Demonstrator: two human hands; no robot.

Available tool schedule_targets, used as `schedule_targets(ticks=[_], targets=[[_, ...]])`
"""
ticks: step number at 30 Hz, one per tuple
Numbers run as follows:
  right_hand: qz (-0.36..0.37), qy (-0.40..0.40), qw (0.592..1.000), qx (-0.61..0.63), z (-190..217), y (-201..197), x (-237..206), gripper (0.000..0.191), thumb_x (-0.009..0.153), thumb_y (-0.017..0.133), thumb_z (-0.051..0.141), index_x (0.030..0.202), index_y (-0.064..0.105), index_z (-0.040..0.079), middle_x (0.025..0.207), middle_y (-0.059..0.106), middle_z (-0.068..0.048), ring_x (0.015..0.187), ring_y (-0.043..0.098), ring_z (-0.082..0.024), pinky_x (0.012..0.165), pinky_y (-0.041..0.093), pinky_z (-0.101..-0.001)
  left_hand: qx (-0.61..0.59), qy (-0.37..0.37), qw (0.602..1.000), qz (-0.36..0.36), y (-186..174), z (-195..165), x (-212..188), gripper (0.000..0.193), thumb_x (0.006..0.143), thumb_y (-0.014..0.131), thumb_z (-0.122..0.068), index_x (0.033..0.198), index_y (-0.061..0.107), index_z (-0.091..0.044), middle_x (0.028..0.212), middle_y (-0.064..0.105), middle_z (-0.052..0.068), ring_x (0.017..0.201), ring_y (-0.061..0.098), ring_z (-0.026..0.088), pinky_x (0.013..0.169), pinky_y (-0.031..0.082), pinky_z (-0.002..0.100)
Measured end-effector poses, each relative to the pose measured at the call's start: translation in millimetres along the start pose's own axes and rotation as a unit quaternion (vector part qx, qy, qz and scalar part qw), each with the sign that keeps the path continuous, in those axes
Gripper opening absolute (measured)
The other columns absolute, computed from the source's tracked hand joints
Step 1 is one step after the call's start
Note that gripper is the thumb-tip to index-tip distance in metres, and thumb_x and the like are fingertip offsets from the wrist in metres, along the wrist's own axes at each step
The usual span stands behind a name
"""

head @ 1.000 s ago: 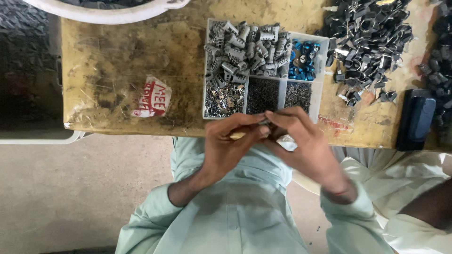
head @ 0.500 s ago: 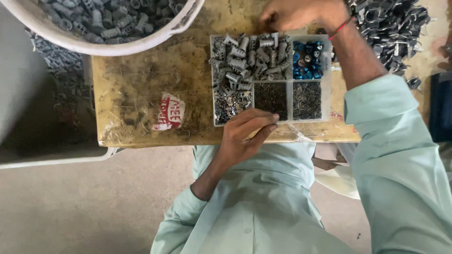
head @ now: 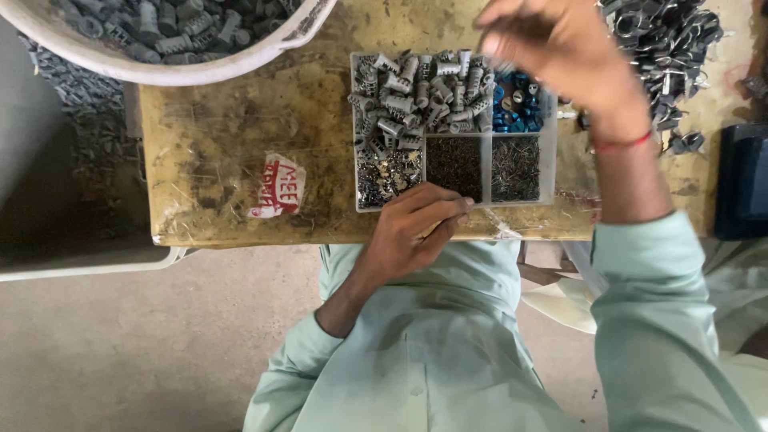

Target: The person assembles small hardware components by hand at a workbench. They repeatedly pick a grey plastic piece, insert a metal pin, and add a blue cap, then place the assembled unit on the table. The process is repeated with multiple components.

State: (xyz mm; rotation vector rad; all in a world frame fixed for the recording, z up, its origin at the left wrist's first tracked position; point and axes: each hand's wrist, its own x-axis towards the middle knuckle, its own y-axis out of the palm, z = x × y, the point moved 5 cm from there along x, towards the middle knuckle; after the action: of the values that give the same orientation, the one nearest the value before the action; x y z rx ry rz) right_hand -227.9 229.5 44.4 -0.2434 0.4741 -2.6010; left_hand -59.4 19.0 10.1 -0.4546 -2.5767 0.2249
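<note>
My left hand (head: 416, 228) rests at the near edge of a clear compartment tray (head: 552, 152), thumb and fingers pinched on a small pale part whose tip barely shows. My right hand (head: 560, 48) hovers blurred above the tray's far side, fingertips bunched over the grey ribbed plugs (head: 416, 96) and beside the blue parts (head: 516, 108). Whether it holds anything is hidden by the blur. The nearer compartments hold small silver pieces (head: 388, 176), dark fine pins (head: 456, 164) and thin wire pins (head: 512, 168).
The tray sits on a worn wooden table (head: 240, 120) with a red-and-white sticker (head: 276, 188). A white tub (head: 160, 76) of grey plugs stands at the far left. A heap of dark metal clips (head: 664, 48) lies far right, with a black box (head: 740, 180) near it.
My hands were together at the table's near edge. My right hand then reached out to the tray's far side and is now lifted above it. My left hand has stayed by the near edge.
</note>
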Motion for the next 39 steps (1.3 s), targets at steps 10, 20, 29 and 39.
schedule_targets(ticks=[10, 20, 29, 39], targets=[[-0.082, -0.069, 0.916, -0.387, -5, 4, -62, 0.012, 0.105, 0.076, 0.000, 0.116, 0.075, 0.003, 0.105, 0.073, -0.012, 0.085, 0.071, -0.021, 0.072, 0.058, -0.0321, -0.019, -0.021, 1.000, 0.014, -3, 0, -4, 0.023, 0.092, 0.070, 0.008, 0.113, 0.069, -0.004, 0.112, 0.071, 0.010, 0.102, 0.072, 0.025, 0.086, 0.059, 0.035], [-0.144, -0.003, 0.893, -0.426, -29, 13, -70, 0.016, 0.092, 0.082, 0.003, 0.107, 0.078, 0.006, 0.104, 0.069, -0.011, 0.083, 0.071, -0.027, 0.071, 0.057, -0.0375, -0.018, -0.035, 0.999, 0.030, 6, 6, 1, 0.017, 0.096, 0.070, 0.003, 0.111, 0.068, -0.005, 0.112, 0.073, 0.008, 0.101, 0.073, 0.024, 0.086, 0.060, 0.034], [-0.133, -0.009, 0.879, -0.457, -29, 12, -70, 0.016, 0.090, 0.084, 0.002, 0.102, 0.074, 0.003, 0.102, 0.071, -0.012, 0.084, 0.072, -0.028, 0.069, 0.057, -0.0378, -0.018, -0.034, 0.998, 0.043, 4, 5, 2, 0.016, 0.095, 0.069, 0.004, 0.109, 0.068, -0.004, 0.111, 0.073, 0.009, 0.102, 0.072, 0.025, 0.086, 0.060, 0.035], [-0.196, 0.093, 0.956, 0.198, -13, 26, -112, 0.028, 0.103, 0.065, -0.003, 0.129, 0.063, 0.007, 0.096, 0.074, -0.007, 0.080, 0.070, -0.013, 0.068, 0.058, -0.0265, -0.040, -0.024, 0.999, -0.027, 5, 4, -4, 0.019, 0.095, 0.071, 0.008, 0.108, 0.065, -0.004, 0.113, 0.073, 0.011, 0.105, 0.073, 0.025, 0.087, 0.060, 0.035]])
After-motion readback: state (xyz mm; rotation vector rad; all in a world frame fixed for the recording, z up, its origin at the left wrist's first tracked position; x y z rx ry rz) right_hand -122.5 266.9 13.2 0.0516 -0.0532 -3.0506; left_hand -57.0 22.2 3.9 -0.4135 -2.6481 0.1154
